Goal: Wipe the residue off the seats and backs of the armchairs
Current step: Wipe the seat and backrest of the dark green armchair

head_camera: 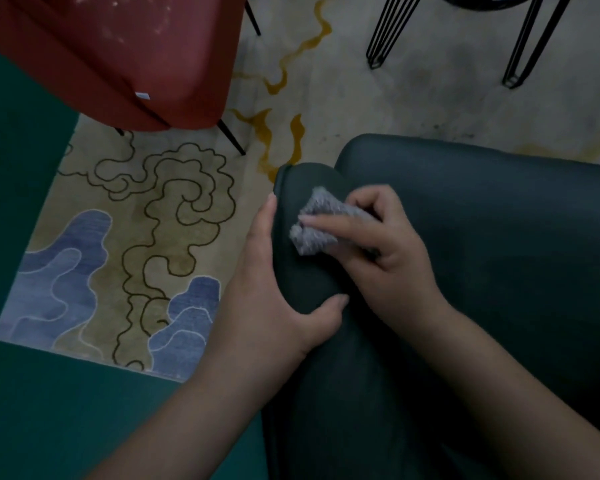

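Armchairs stood close together on the patterned cream, blue and ochre rug (pixel 125 244), and the dark grey-green upholstered armchair (pixel 482 254) at the right was the one being worked on. The right hand (pixel 385 244) gripped a crumpled grey cloth (pixel 321 225), fingers curled round it with the forefinger stretched along its top, pressing it onto the rounded front end of that chair's arm. The left hand (pixel 278 289) clasped the same arm from the outer side, fingers lying down its flank and thumb hooked over the top. I could make out no residue on the dark fabric in that dim light, so how much of it was clean I could not tell. The red upholstered armchair (pixel 118 57) at the upper left showed pale specks on its surface, so I judged it not yet wiped. No containers were anywhere in view.
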A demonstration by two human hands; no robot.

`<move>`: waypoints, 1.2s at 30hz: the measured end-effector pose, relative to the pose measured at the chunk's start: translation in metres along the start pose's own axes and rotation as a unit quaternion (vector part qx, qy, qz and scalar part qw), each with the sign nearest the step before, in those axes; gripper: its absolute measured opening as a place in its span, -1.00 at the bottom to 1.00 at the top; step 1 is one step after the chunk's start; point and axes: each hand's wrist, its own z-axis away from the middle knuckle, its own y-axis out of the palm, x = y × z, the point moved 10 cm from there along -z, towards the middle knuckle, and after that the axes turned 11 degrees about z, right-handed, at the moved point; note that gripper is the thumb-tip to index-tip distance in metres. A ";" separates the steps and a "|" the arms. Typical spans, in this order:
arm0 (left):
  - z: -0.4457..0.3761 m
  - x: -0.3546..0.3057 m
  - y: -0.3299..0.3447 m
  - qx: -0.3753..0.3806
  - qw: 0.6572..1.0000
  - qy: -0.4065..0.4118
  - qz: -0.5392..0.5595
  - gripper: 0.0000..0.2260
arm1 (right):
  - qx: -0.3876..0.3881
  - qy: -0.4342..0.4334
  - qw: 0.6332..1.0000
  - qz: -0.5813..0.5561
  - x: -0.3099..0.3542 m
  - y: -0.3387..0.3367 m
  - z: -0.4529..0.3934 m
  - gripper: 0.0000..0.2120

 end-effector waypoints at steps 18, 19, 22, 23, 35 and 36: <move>0.002 0.004 0.000 -0.026 1.000 0.010 0.005 -0.04 | 0.010 0.068 0.997 -0.044 -0.027 0.003 -0.012 -0.66; 0.002 0.003 0.000 -0.026 1.000 0.014 0.000 -0.04 | 0.009 0.054 0.998 -0.043 -0.019 0.001 -0.003 -0.69; 0.000 0.001 0.000 -0.030 0.999 0.017 -0.008 -0.05 | 0.026 0.012 0.999 -0.030 -0.007 0.006 -0.016 -0.72; -0.001 0.001 0.000 -0.029 0.999 0.018 -0.008 -0.05 | 0.029 0.009 0.999 -0.018 -0.007 0.009 -0.029 -0.70; 0.000 0.000 -0.001 -0.033 0.999 0.022 -0.013 -0.07 | 0.006 0.071 0.995 -0.071 -0.024 0.008 -0.018 -0.68; -0.001 -0.001 -0.001 -0.035 0.999 0.023 -0.014 -0.07 | 0.003 0.083 0.994 -0.065 -0.032 0.009 -0.031 -0.67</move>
